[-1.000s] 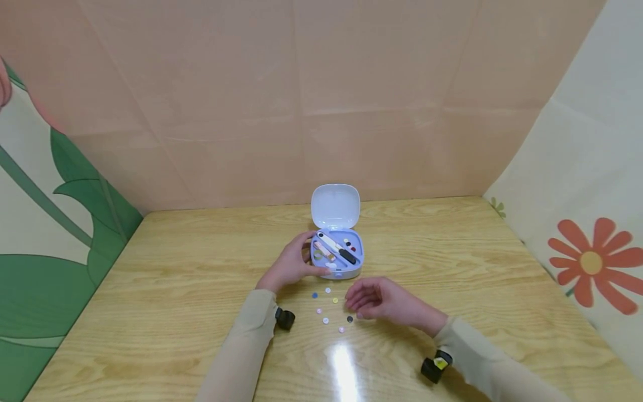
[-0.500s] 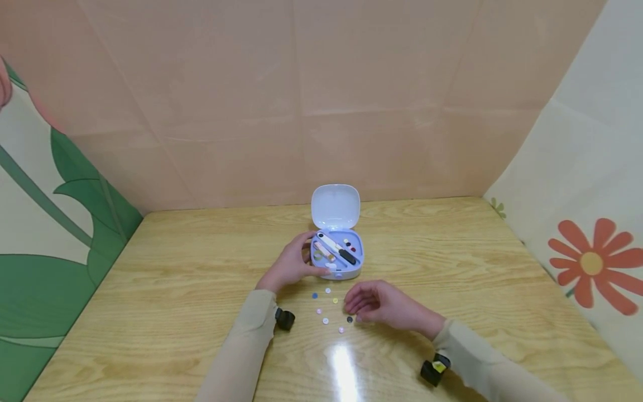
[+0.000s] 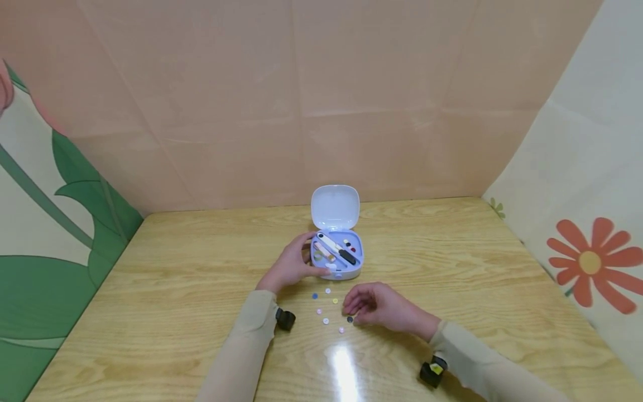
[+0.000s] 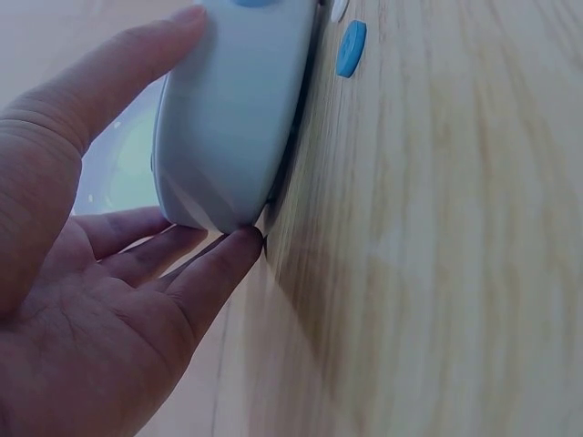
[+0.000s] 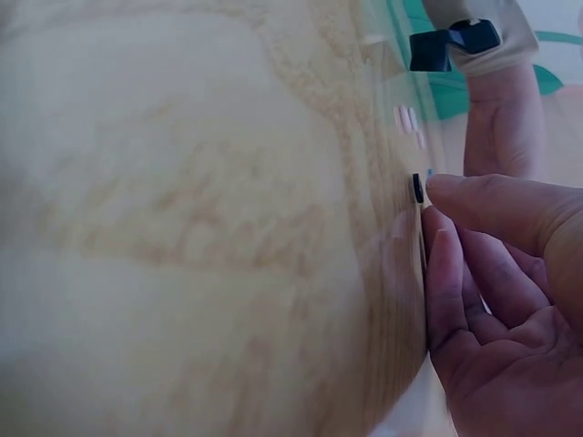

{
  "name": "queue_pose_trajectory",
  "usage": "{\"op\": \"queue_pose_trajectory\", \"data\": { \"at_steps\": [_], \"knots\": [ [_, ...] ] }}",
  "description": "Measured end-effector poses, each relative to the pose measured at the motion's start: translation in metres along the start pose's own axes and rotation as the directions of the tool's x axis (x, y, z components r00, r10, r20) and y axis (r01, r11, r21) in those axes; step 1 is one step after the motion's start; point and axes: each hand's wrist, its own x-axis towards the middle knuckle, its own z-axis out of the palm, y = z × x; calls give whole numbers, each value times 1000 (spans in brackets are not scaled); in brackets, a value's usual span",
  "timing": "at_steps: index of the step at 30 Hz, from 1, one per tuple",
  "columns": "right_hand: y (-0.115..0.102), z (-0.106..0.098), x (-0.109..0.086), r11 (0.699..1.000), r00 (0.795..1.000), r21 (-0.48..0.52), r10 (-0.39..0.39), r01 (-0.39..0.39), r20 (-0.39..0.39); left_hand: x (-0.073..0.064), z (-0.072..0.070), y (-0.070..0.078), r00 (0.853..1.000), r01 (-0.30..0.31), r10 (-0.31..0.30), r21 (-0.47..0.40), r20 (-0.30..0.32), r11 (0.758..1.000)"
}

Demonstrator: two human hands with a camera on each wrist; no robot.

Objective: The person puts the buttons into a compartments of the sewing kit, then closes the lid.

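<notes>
A small lavender-and-white sewing box point(image 3: 346, 274) stands with its lid point(image 3: 335, 206) raised. My left hand point(image 3: 290, 264) holds it at the left side, thumb along the front and fingers at the corner; the left wrist view shows the thumb point(image 4: 137, 68) on the box wall. Inside lie a white-and-black seam ripper point(image 3: 335, 248), a pink item point(image 3: 324, 251) and several buttons. My right hand point(image 3: 384, 306) hovers low over the table, fingers loosely bent, nothing held. Its thumb tip is right beside a black button point(image 3: 350, 319), seen edge-on point(image 5: 418, 188) in the right wrist view.
Loose buttons lie before the box: blue point(image 3: 315, 296), yellow point(image 3: 335, 301), white point(image 3: 326, 321) and pink point(image 3: 341, 330) among them. The wooden table point(image 3: 201, 312) meets a pinkish backdrop point(image 3: 251, 111) behind, with patterned sheets at both sides.
My right hand has shifted slightly left and toward me, its thumb coming up to the black button. The left hand and the box have stayed put.
</notes>
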Motion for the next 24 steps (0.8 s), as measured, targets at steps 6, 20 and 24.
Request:
{"op": "queue_pose_trajectory", "data": {
  "at_steps": [6, 20, 24],
  "knots": [
    [1, 3, 1, 998, 999, -63, -31, 29, -30, 14, 1, -26, 1000, -10, 11, 38, -28, 999],
    [-2, 7, 3, 993, 998, -120, -27, 20, -50, 12, 0, -26, 1000, -8, 9, 42, -25, 999],
    [-1, 8, 3, 991, 998, -129, -33, 26, -55, 12, 0, -27, 1000, -10, 11, 40, -25, 999]
  ]
}}
